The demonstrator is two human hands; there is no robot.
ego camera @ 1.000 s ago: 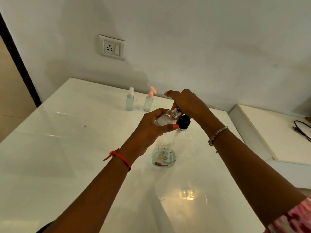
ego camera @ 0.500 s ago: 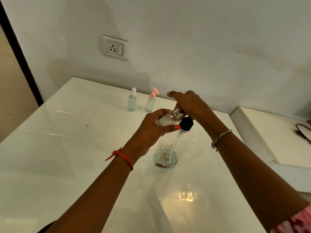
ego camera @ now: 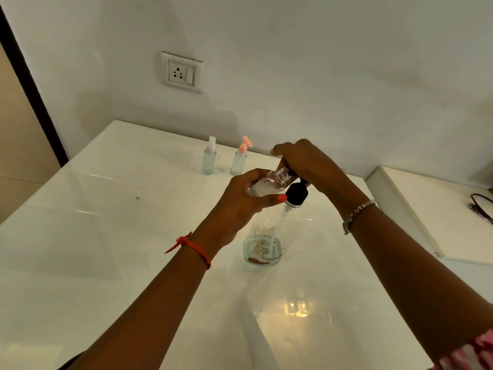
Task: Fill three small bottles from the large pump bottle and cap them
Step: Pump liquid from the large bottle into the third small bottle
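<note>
My left hand (ego camera: pixel 241 204) grips a small clear uncapped bottle (ego camera: pixel 269 182), tilted with its open neck up against the nozzle of the large pump bottle (ego camera: pixel 266 236). That large clear bottle stands on the white table (ego camera: pixel 106 236) with a little liquid and brownish bits at its bottom and a black pump collar (ego camera: pixel 296 194). My right hand (ego camera: pixel 306 164) covers the pump head from above, fingers curled over it. Two small bottles stand near the wall: one with a white spray top (ego camera: pixel 209 158), one with a pink pump top (ego camera: pixel 240 160).
A wall socket (ego camera: pixel 182 72) sits above the table's far edge. To the right lies a lower white ledge (ego camera: pixel 426 209) with a black cable (ego camera: pixel 480 206). A dark door frame (ego camera: pixel 32 94) runs along the left.
Both hands and the bottles keep nearly the same pose; the right hand stays on the pump head. Only the camera view shifts slightly.
</note>
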